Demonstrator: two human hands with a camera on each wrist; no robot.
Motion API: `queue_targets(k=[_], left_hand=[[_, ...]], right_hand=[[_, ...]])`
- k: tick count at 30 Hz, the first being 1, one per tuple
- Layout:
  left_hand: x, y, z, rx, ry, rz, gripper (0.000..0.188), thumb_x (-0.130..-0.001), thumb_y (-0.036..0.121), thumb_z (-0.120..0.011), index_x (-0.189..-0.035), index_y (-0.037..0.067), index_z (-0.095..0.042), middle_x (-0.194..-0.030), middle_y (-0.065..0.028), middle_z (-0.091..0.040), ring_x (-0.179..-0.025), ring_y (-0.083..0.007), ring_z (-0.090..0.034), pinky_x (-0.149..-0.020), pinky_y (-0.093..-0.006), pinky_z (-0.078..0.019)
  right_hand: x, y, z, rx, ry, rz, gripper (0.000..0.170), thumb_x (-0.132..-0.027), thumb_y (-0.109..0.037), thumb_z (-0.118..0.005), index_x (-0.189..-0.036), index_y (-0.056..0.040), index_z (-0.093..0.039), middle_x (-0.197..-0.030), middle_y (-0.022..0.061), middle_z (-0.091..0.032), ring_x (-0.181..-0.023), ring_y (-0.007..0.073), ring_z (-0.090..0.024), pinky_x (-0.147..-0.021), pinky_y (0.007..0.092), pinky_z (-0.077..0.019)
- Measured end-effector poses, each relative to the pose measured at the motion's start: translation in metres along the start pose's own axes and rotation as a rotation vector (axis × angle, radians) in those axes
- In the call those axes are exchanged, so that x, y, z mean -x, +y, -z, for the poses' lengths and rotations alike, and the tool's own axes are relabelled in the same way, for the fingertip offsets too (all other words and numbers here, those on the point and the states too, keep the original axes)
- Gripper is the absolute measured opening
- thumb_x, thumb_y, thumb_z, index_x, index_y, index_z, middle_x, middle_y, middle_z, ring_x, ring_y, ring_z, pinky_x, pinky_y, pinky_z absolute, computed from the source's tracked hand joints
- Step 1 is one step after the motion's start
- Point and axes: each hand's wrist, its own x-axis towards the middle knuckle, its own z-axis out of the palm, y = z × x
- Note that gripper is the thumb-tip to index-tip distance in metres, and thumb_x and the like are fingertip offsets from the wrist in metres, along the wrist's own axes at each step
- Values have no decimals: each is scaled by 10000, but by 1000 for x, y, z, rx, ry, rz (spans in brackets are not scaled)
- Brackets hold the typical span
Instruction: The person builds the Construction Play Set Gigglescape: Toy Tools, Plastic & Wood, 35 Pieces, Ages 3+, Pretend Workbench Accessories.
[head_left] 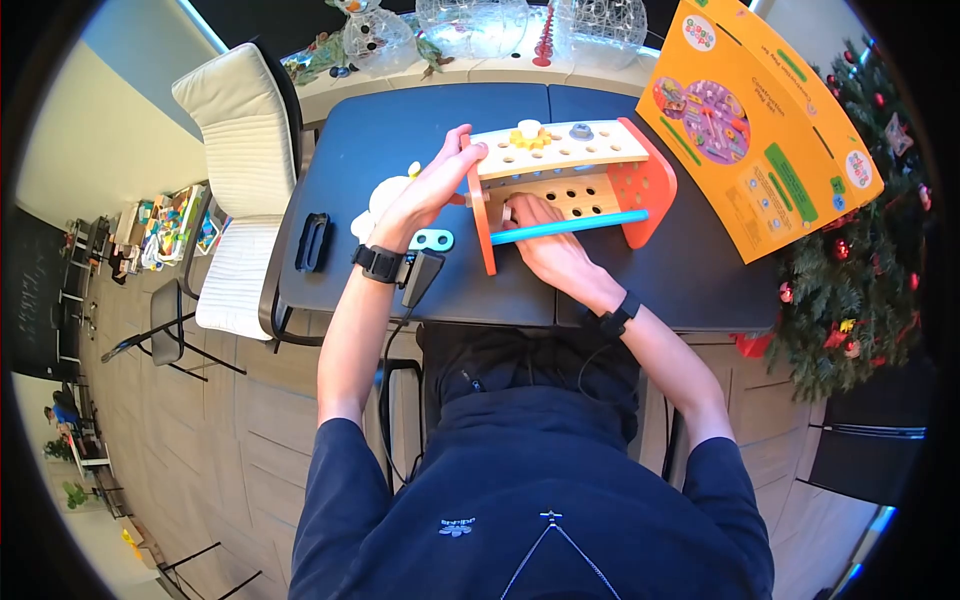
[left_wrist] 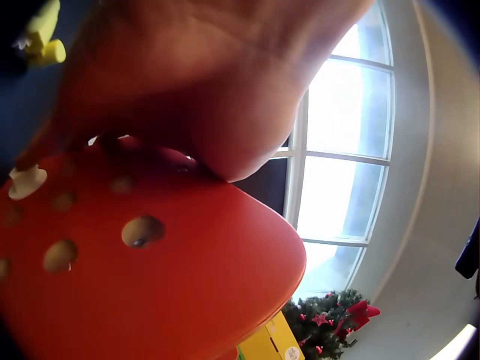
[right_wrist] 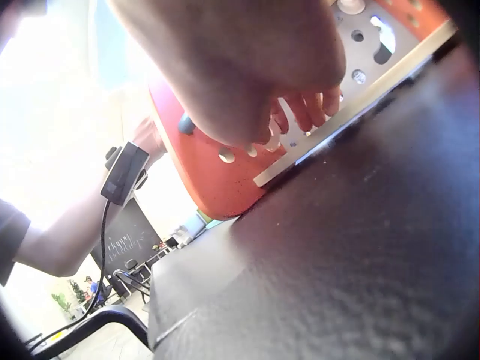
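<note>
A wooden toy workbench (head_left: 625, 146) with red end panels and a blue rod (head_left: 600, 222) stands on the dark table. My left hand (head_left: 432, 190) grips its left end panel (left_wrist: 202, 255), the palm against the outer face. One left fingertip touches a cream peg end (left_wrist: 28, 182) at a panel hole. Inside the frame, my right hand (head_left: 548, 240) reaches behind the rod with fingers curled. They pinch a pale round piece (head_left: 507, 213) against that panel's inner side, partly hidden by the fingers. A yellow gear (head_left: 530, 140) and a grey-blue nut (head_left: 581, 131) sit on top.
A light-blue strip with holes (head_left: 432, 240) and a white rounded object (head_left: 386, 194) lie by my left forearm. Further left is a black tray (head_left: 314, 242). A large orange box (head_left: 735, 190) stands at the right, before a decorated tree (head_left: 850, 300). A white chair (head_left: 236, 250) adjoins the table's left side.
</note>
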Motion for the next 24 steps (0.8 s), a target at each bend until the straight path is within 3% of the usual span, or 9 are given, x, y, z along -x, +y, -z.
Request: queue_targets(k=[5, 8, 15, 18, 24], left_hand=[[-4, 2, 3, -32, -67, 12, 841, -1026, 483, -589, -1695, 81, -275, -1723, -202, -303, -1559, -320, -345, -1256, -448, -340], [-13, -10, -1, 103, -104, -44, 806, -1045, 433, -581, -1680, 36, -284, -1738, -194, -291, -1573, -310, -328, -1298, -397, -253], [-14, -15, -5, 123, -47, -98, 766, -1061, 372, -583, -1659, -9, -293, -1750, -208, -274, -1593, -289, -302, -1288, -383, -273], [-17, -20, -4, 117, -47, -108, 753, -1058, 376, -585, -1645, -11, -316, -1748, -211, -284, -1590, -294, -311, -1285, -384, -280], [-18, -20, -4, 113, -38, -112, 725, -1052, 380, -584, -1620, -9, -356, -1743, -218, -297, -1583, -302, -327, -1281, -387, -282]], right_hand=[[-25, 11, -13, -54, 170, -16, 373, -1005, -119, -678, -1342, -24, -550, -1258, 214, -614, -1233, 458, -576, -1084, 534, -463], [-30, 14, -16, -132, 151, -13, 361, -995, -109, -689, -1331, -13, -601, -1276, 230, -650, -1224, 440, -599, -1074, 527, -475], [-38, 12, -18, -433, 41, -196, 305, -942, -53, -715, -1231, 27, -657, -1107, 205, -739, -1084, 391, -696, -970, 485, -547], [-38, 14, -24, -437, 84, -198, 304, -942, -49, -714, -1229, 35, -655, -1034, 201, -749, -979, 373, -727, -905, 471, -567], [-37, 11, -19, -482, 73, -221, 290, -968, -113, -721, -1213, 32, -660, -1013, 200, -750, -969, 369, -728, -881, 480, -564]])
